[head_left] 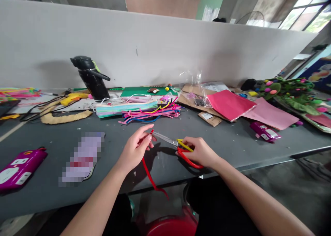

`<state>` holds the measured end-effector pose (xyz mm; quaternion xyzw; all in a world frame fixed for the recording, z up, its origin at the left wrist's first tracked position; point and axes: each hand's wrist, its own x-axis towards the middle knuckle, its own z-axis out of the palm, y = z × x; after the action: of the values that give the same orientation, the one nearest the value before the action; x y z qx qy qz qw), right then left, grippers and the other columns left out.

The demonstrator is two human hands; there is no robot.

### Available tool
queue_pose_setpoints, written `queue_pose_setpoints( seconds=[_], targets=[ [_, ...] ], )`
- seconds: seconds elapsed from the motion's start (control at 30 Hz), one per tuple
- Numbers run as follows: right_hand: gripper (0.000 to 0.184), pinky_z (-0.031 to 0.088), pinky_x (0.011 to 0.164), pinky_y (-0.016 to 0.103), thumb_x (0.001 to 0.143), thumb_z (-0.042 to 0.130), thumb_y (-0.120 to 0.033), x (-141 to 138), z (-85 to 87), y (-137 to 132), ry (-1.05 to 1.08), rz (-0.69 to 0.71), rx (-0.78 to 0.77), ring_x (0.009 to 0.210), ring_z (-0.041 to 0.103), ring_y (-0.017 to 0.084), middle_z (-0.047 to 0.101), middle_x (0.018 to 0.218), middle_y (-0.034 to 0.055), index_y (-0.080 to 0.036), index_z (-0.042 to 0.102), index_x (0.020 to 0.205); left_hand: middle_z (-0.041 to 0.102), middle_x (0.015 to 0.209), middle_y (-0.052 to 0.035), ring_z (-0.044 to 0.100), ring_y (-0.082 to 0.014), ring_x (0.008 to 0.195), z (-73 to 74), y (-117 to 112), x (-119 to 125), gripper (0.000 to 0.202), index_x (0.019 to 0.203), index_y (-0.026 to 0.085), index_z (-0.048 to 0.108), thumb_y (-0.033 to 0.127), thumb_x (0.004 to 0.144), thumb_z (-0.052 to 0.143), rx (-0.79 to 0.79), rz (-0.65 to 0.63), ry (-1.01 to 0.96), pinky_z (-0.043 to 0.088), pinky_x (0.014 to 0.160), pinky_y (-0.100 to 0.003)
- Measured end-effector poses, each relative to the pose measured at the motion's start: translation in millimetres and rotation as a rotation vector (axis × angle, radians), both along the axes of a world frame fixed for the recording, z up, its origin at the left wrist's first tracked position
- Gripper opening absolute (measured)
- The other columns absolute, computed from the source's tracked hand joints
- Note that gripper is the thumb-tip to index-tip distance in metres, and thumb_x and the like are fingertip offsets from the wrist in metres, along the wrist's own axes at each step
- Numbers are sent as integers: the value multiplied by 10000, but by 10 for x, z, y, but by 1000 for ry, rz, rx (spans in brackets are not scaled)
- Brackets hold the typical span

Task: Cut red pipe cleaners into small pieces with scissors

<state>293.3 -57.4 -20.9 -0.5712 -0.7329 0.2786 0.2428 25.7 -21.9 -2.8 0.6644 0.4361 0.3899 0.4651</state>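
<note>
My left hand [139, 144] pinches a thin red ribbon [149, 175] near its upper end; the long tail hangs down past the table's front edge. In my right hand [198, 151] is a pair of scissors [165, 138] with one yellow and one red handle. The blades point left, and their tips are at the short red end above my left fingertips. Whether the blades touch the ribbon I cannot tell. Both hands are over the front part of the dark grey table [116, 180].
Behind my hands lie a stack of pastel sheets [111, 111] and bundled pink and blue strips [155, 112]. A black flask [91, 79] stands behind. Red sheets [231, 103] lie right, purple packs [20, 168] left and right. A blurred flat object [82, 156] is beside my left arm.
</note>
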Motion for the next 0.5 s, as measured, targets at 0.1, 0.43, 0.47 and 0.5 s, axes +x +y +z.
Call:
queue_pose_setpoints(
  seconds=[0.1,0.43,0.47,0.5],
  targets=[
    [351,280,516,228,767,679,-536,7,9,-1,1,8,-8,571,322,105,460,613,-60,-201,578,795,662,901,-30,620,-160,708,-11,2,-5,394,1311,263,517,385,938,485,5,-9,20,507,659,-287],
    [302,300,537,231,786,665,-492,26,-8,-11,-44,14,-10,576,362,111,514,642,-46,-201,585,804,667,916,-25,609,-145,690,-33,-5,-9,311,1244,260,530,343,954,451,11,-32,26,489,666,-282],
    [302,297,536,231,787,663,-492,27,-9,-13,-46,14,-9,575,360,111,509,637,-48,-201,583,802,667,911,-26,607,-147,686,-36,-5,-10,309,1240,259,529,342,953,451,14,-35,28,489,664,-283],
    [300,294,534,231,787,664,-490,29,-10,-14,-50,15,-5,576,357,110,501,632,-51,-202,581,799,667,904,-26,606,-148,684,-39,-4,-11,307,1237,257,529,341,952,452,15,-38,31,489,664,-285]
  ],
)
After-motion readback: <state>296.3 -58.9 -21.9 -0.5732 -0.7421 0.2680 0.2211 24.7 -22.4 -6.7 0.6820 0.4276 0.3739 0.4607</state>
